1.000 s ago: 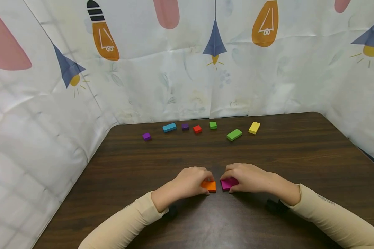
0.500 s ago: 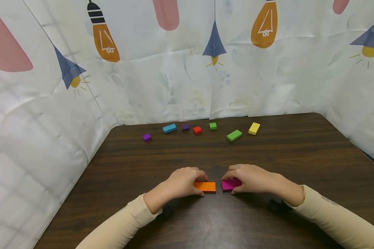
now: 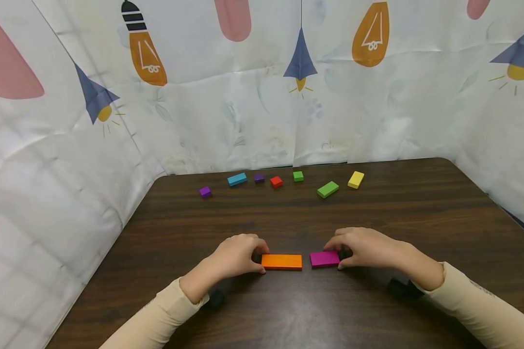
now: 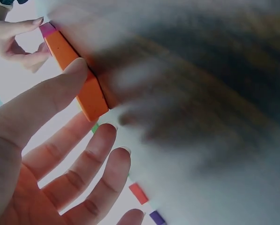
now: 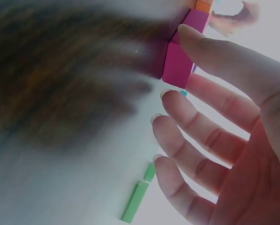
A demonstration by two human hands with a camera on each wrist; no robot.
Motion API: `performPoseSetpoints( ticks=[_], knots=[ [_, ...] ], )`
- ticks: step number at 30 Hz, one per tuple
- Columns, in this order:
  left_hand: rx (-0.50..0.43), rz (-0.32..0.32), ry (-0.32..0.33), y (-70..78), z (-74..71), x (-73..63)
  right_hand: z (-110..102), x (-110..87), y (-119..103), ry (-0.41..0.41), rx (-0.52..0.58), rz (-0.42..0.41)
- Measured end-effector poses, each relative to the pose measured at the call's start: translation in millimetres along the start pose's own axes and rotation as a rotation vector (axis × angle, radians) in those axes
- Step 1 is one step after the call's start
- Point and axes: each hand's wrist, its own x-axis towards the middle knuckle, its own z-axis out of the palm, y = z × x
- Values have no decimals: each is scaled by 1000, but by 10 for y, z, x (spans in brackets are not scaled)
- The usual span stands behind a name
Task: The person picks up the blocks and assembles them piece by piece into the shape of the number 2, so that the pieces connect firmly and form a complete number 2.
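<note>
A long orange block (image 3: pixel 281 261) lies flat on the dark wood table. To its right, across a narrow gap, lies a shorter magenta block (image 3: pixel 324 259), roughly in line with it. My left hand (image 3: pixel 240 254) is at the orange block's left end, thumb and fingers spread apart around that end. My right hand (image 3: pixel 368 247) stands at the magenta block's right end, thumb in front and fingers behind. In both wrist views the fingers (image 4: pixel 79 173) are relaxed, with the thumb overlapping the block in view.
Along the far edge of the table (image 3: pixel 201 218) lie small blocks: purple (image 3: pixel 205 192), blue (image 3: pixel 237 179), dark purple (image 3: pixel 259 178), red (image 3: pixel 276 182), small green (image 3: pixel 298 176), longer green (image 3: pixel 328 189) and yellow (image 3: pixel 355 180). A patterned white curtain (image 3: pixel 244 111) hangs behind.
My left hand has slid left along the orange block to its end, uncovering it. My right hand has drawn right off most of the magenta block. Both blocks stay in place.
</note>
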Motion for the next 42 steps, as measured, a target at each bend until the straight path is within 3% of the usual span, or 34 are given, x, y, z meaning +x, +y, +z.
performPoseSetpoints(
  ticks=[42],
  knots=[
    [18, 9, 20, 33, 3, 18, 49, 91, -48, 9, 17, -51]
  ],
)
